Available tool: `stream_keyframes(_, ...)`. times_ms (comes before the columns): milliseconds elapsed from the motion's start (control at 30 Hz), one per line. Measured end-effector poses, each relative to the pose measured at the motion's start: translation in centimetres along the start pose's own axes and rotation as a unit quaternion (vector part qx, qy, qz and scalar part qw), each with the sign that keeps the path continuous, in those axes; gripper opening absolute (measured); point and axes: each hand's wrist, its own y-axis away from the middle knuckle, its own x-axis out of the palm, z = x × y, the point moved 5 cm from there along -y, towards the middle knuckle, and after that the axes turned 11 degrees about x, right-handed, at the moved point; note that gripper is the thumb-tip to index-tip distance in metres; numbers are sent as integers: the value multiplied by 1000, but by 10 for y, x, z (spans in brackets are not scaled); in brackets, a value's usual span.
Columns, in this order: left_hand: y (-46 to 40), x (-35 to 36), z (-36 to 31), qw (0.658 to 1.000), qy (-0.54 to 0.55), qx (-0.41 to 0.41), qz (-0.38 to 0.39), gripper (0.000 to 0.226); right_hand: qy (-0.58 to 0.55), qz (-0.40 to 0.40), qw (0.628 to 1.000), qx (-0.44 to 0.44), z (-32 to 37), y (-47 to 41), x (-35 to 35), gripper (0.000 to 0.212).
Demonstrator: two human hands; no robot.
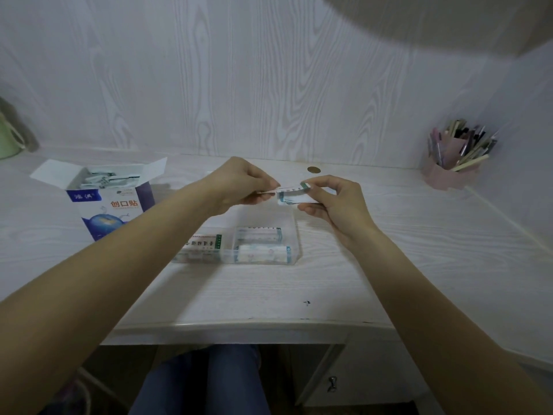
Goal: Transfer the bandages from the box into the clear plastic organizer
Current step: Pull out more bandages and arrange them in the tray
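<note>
A small stack of bandages (291, 195) is held above the desk (269, 289), over the far edge of the organizer (294, 235). The right hand (335, 202) is curled round the stack, thumb on top and fingers beneath. The left hand (242, 184) is closed in a pinch on the stack's left end, where one strip is caught between thumb and forefinger. More bandages are seen lying in the organizer's compartments, just below the hands. The box (110, 202) stands open at the left, well apart from the organizer, with strips inside. A pen holder (452, 166) is placed at the far right.
</note>
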Motion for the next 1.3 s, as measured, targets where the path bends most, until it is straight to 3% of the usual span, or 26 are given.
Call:
stream_keyframes(100,-1,-11,6,999,-10,31,-28,14,-3,-22,1000,7,-1,-1,-8,8)
stream_keyframes(167,0,-17,11,995,-81,54,-25,12,-21,-39,999,10,-2,-2,-15,8)
stream_keyframes(267,2,-12,15,971,-224,88,12,6,-42,-58,997,17,-3,-4,-22,7)
stream_keyframes(533,-4,1,24,919,-385,76,47,4,-52,-52,997,18,-3,-3,-20,10)
stream_keyframes(667,-1,6,20,872,-481,72,56,9,-54,-50,997,15,-3,-3,-19,10)
stream_keyframes(933,-1,13,18,833,-538,86,95,9,-52,-46,997,15,-1,-3,-18,12)
stream_keyframes(1133,-4,24,16,873,-448,150,125,26,-54,-44,997,17,-2,0,-18,9)
stream_keyframes(1200,-6,21,13,918,-364,132,83,28,-50,-41,998,22,-3,1,-17,7)
stream_keyframes(1300,-2,17,8,983,-142,109,31,24,-27,-32,999,23,-5,2,-12,4)
